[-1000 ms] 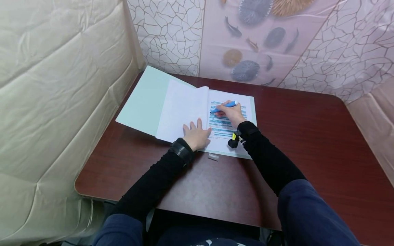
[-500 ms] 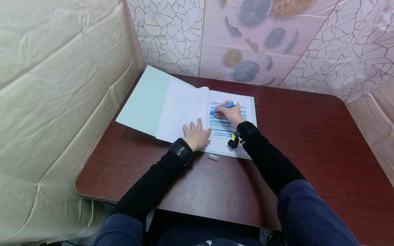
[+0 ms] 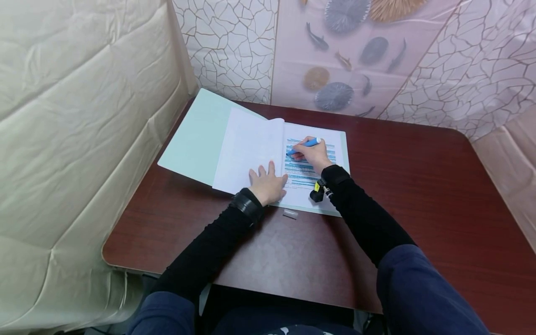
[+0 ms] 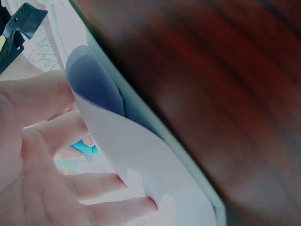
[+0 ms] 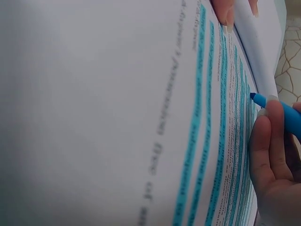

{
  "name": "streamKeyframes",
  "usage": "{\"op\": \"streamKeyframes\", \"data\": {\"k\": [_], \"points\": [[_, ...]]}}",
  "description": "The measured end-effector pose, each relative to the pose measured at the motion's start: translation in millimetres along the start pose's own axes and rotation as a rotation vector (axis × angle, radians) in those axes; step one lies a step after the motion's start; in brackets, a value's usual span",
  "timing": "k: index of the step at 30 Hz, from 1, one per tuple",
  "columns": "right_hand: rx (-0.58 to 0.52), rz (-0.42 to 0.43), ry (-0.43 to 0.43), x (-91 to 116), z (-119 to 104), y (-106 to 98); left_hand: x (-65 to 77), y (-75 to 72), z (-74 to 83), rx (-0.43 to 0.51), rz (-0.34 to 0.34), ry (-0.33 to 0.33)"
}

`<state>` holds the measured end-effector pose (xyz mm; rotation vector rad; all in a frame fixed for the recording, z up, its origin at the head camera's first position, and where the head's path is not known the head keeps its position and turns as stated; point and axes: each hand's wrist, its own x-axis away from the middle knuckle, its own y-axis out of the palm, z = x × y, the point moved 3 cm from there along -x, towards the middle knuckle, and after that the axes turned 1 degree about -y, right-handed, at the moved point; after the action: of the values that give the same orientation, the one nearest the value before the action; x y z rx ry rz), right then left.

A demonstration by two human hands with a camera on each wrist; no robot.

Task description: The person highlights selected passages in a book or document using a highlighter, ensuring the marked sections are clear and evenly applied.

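Note:
A pale green folder (image 3: 191,139) lies open on the table, holding white sheets. My right hand (image 3: 315,153) pinches a blue highlighter (image 3: 311,142), its tip at the left end of a text line on the printed page (image 3: 307,197). Many lines there bear blue highlighting, as the right wrist view shows along the blue stripes (image 5: 197,108). My left hand (image 3: 268,187) rests with fingers spread on the turned-over white sheet (image 3: 247,144), near the fold. In the left wrist view that sheet (image 4: 141,150) curls up along its lower edge, beside the left hand (image 4: 51,155).
A small translucent piece (image 3: 290,214) lies on the brown table (image 3: 414,186), just in front of the folder. A black device with a yellow mark (image 3: 317,191) hangs at the right wrist. Pale quilted fabric (image 3: 92,130) borders the left side; patterned cloth covers the back.
The back end of the highlighter has shifted very slightly to the left, its tip staying near the same text line. The left hand and the folder look unmoved.

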<state>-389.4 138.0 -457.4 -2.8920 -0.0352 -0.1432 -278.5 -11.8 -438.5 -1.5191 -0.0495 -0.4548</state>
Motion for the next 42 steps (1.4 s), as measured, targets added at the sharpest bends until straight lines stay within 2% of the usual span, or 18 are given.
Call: {"op": "streamKeyframes", "data": {"k": [27, 42], "points": [[0.039, 0.01, -0.018, 6.4, -3.4, -4.1, -2.2, 2.0, -0.1, 0.001, 0.001, 0.001], [0.044, 0.021, -0.019, 4.8, -1.2, -6.3, 1.2, -0.1, -0.1, 0.014, 0.003, 0.016]]}}
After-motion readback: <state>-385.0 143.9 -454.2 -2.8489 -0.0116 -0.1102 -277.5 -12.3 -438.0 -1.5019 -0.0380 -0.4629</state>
